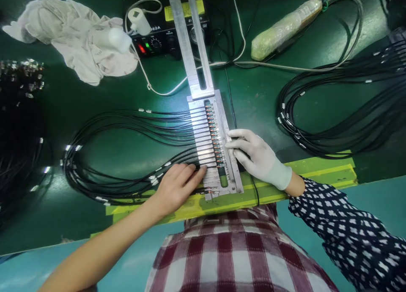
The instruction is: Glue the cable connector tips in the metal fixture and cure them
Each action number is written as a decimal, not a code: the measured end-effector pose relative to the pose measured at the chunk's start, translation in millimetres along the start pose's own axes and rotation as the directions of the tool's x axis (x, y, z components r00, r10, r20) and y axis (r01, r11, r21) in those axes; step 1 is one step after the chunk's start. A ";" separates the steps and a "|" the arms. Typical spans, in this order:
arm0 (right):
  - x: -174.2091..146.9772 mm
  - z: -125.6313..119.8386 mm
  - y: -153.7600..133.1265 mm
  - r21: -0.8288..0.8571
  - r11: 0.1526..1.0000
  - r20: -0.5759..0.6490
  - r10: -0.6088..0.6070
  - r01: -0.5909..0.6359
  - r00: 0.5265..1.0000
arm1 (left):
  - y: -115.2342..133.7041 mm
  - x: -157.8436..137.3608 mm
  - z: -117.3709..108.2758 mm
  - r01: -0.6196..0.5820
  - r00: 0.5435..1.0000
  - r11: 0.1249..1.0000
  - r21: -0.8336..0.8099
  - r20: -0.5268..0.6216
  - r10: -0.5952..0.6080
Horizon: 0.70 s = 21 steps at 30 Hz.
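A metal fixture plate [203,159] lies in front of me, with a row of thin black cables [177,127] set side by side in its slots. Their stripped ends with small connectors [213,133] line up over the long opening. My left hand [177,184], bare, is at the plate's lower left, fingers bent and close together on a black cable; its tip is partly hidden by them. On the plate's right rail rest the fingertips of my right hand [255,156], in a white glove, fingers stretched and apart. A few loose cable ends [212,191] lie at the plate's bottom edge.
Two metal bars [190,42] run back from the fixture past a black control box [158,42]. A white cloth [76,38] and white bottle lie back left. A plastic-wrapped handpiece [285,30] sits back right. Cable bundles [292,127] lie on both sides; yellow tape [323,173] edges the table.
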State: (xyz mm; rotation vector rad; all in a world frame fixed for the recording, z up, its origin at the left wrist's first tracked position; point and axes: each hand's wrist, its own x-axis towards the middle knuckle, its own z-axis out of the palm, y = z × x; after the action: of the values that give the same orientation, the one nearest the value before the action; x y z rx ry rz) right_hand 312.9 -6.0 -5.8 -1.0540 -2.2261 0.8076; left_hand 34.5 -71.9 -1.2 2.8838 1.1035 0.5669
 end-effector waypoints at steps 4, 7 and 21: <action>0.4 0.1 0.2 0.017 1.000 -0.006 0.001 -0.001 1.000 | 0.1 -0.7 1.9 0.014 1.000 0.999 -0.036 -0.010 -0.014; 0.7 0.3 0.8 0.014 1.000 -0.013 -0.004 0.004 1.000 | 0.9 -1.2 2.9 -0.003 1.000 1.000 -0.029 -0.006 0.003; 2.5 2.1 -0.1 0.000 1.000 -0.025 0.018 -0.018 1.000 | 3.6 -1.7 -0.4 0.016 0.999 0.998 -0.065 0.037 -0.013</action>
State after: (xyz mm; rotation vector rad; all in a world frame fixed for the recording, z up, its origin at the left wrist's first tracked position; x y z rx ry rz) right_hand 310.1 -4.6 -6.5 -1.0792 -2.1992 0.7980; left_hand 35.6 -75.8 -0.9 2.8172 1.0794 0.5370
